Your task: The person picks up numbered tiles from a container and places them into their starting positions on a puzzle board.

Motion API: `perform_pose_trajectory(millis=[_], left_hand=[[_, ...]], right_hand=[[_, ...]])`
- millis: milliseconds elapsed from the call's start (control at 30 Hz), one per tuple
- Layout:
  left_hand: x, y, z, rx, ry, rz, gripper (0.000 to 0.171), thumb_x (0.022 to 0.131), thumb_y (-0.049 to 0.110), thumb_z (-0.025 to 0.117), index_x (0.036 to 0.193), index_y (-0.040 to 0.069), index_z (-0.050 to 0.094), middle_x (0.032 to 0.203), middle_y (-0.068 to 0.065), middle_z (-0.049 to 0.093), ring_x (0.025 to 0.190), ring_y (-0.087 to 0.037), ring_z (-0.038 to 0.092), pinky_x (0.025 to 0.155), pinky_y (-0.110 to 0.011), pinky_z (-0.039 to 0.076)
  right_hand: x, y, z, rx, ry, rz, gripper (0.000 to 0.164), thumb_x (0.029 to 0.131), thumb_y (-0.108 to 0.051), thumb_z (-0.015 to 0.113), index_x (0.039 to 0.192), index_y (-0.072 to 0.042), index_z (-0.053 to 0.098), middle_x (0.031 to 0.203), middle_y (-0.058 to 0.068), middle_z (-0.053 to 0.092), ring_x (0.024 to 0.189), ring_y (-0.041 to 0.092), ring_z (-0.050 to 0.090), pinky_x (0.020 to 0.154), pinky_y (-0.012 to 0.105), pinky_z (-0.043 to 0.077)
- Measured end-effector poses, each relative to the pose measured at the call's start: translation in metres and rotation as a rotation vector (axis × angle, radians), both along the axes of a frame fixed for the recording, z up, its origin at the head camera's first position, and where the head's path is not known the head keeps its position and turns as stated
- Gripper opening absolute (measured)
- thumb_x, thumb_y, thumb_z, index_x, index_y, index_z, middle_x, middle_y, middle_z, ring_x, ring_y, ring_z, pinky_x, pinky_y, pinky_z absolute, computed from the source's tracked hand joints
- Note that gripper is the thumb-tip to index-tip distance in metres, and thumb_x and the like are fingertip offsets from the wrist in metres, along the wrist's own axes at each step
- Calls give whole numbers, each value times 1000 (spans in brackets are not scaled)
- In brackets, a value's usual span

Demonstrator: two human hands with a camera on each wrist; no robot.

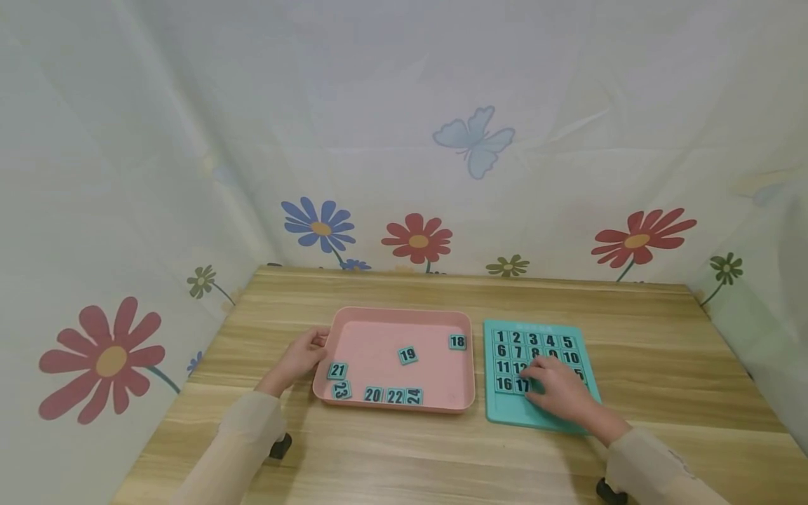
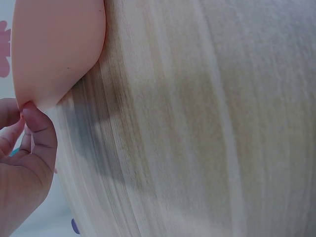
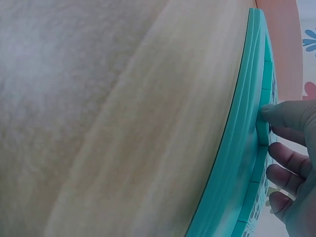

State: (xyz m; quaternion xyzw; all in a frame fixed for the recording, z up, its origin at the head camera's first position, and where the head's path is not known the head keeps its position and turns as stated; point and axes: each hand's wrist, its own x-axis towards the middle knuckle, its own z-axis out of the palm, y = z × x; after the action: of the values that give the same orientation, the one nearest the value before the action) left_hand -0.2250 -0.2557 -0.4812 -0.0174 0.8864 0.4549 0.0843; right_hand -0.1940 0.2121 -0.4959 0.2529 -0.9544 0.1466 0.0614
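In the head view, the teal board [image 1: 519, 414] lies on the wooden surface [image 1: 404, 456], ahead of your right hand [image 1: 560, 388]. Its top row of tiles [image 1: 533, 339] reads 1 to 5, and the rows below seem to run in order down to tile 17 [image 1: 521, 385], though your hand hides some numbers. You look about two thirds through, judging by what is left: tile 18 [image 1: 457, 341], tile 19 [image 1: 408, 355], tile 20 [image 1: 373, 394], tile 21 [image 1: 337, 370], tile 22 [image 1: 395, 396], tile 23 [image 1: 341, 390] and tile 24 [image 1: 413, 397] lie in the pink tray [image 1: 372, 340]. That tray sits between your hands, just left of the board; your left hand [image 1: 301, 359] is at its left edge.

In the left wrist view, your thumb and forefinger pinch the tray's rim.

In the right wrist view, your thumb touches a tile at the board's edge, apparently 17, with the forefinger bent behind it and the other fingers loosely curved. You can't tell here whether it is pinched or only pressed.
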Motion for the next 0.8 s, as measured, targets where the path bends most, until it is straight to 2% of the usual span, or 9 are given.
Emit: perform_pose_trajectory(millis=[167, 400, 500, 700, 800], left_hand=[[0, -1, 1, 1, 10, 3, 43, 83, -2, 45, 126, -2, 40, 105, -23, 47, 90, -28, 54, 66, -28, 48], [-1, -2, 2, 0, 18, -8, 43, 84, -3, 44, 126, -3, 40, 104, -23, 47, 89, -27, 54, 66, -29, 48], [0, -1, 3, 2, 10, -3, 43, 84, -3, 44, 127, -2, 40, 104, -22, 47, 89, -26, 54, 66, -28, 48], [0, -1, 2, -19, 18, -5, 43, 83, -3, 45, 126, -2, 40, 104, -22, 48, 89, -26, 54, 66, -28, 48], [0, -1, 2, -20, 25, -10, 43, 83, -2, 45, 126, -2, 41, 104, -21, 48, 91, -27, 54, 68, -29, 49]], right_hand=[[-5, -3, 3, -20, 19, 20, 31, 65, -25, 74, 93, -13, 67, 86, -4, 56, 80, 13, 51, 68, 30, 45], [-16, -21, 18, -86, 33, 41, 35, 70, -26, 71, 102, -12, 65, 103, 5, 59, 96, 23, 54, 80, 41, 46], [-19, -33, 26, -123, 8, 55, 38, 73, -27, 69, 106, -9, 63, 110, 8, 58, 103, 26, 52, 84, 44, 45], [-27, -57, 33, -161, -98, 73, 46, 78, -27, 64, 118, -7, 55, 125, 14, 50, 115, 31, 46, 89, 47, 42], [-34, -70, 33, -169, -143, 77, 48, 79, -28, 63, 121, -8, 53, 127, 13, 48, 112, 30, 48, 87, 45, 44]])
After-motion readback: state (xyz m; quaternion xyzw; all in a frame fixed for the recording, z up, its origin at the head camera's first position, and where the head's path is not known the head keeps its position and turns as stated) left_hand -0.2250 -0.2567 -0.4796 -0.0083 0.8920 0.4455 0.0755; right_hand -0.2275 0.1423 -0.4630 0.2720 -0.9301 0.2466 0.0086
